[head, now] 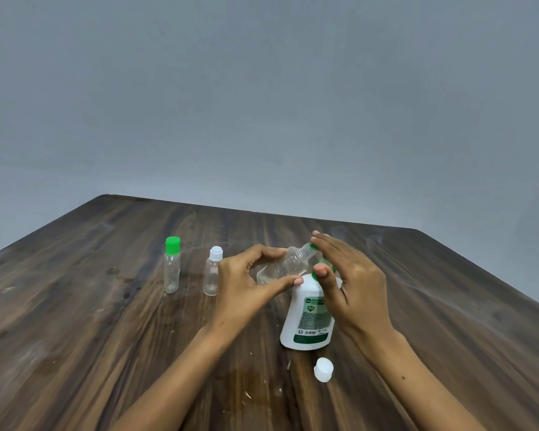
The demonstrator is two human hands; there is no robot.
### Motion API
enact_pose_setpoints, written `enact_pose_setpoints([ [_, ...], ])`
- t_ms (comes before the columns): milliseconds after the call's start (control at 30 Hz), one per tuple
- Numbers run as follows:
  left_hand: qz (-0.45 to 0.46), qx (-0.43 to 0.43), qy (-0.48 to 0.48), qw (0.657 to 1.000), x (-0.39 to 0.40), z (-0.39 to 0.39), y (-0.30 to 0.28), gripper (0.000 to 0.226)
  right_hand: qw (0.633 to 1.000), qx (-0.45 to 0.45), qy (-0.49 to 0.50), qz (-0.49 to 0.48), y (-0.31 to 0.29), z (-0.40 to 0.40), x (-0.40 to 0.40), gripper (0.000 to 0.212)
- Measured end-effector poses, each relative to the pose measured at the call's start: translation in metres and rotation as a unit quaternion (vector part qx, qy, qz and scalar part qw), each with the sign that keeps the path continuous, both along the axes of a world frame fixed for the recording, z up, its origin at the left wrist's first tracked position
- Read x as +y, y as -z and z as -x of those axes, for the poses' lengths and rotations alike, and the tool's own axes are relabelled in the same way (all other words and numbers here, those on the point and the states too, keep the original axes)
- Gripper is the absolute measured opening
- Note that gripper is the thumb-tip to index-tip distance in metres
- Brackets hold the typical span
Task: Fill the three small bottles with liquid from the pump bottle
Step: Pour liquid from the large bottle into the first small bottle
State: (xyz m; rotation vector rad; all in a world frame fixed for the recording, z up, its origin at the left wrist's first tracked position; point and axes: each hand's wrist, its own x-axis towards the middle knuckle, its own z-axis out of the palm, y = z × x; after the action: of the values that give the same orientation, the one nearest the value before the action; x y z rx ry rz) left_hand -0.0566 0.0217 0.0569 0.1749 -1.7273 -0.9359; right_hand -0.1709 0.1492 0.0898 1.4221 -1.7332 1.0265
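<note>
One loose white cap (323, 369) is seen nearest on the table (106, 337). Beyond it, one pump bottle (308, 315) is pressed by the flat-fingered right hand (349, 281), while one uncapped small bottle (285, 264) is held tilted at its nozzle, clasped in the left hand (246, 284). Farther left, two capped small bottles (172, 265) are stood upright.

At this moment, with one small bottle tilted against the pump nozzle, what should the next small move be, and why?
Probably press the pump head down with the right hand. The left hand holds the uncapped small bottle tilted with its neck at the nozzle of the pump bottle. It looks mostly empty, and its white cap lies on the table.
</note>
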Motion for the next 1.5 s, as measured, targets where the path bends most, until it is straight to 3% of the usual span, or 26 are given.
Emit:
enact_pose_setpoints([
  [200,0.013,0.000,-0.010,1.000,-0.001,0.000,0.000,0.045,0.999,-0.026,0.007,0.028,0.009,-0.004,-0.005,0.079],
  [1500,0.000,0.014,-0.008,1.000,0.001,0.000,-0.001,0.044,1.000,-0.028,-0.008,-0.005,-0.002,0.000,0.001,0.079],
])
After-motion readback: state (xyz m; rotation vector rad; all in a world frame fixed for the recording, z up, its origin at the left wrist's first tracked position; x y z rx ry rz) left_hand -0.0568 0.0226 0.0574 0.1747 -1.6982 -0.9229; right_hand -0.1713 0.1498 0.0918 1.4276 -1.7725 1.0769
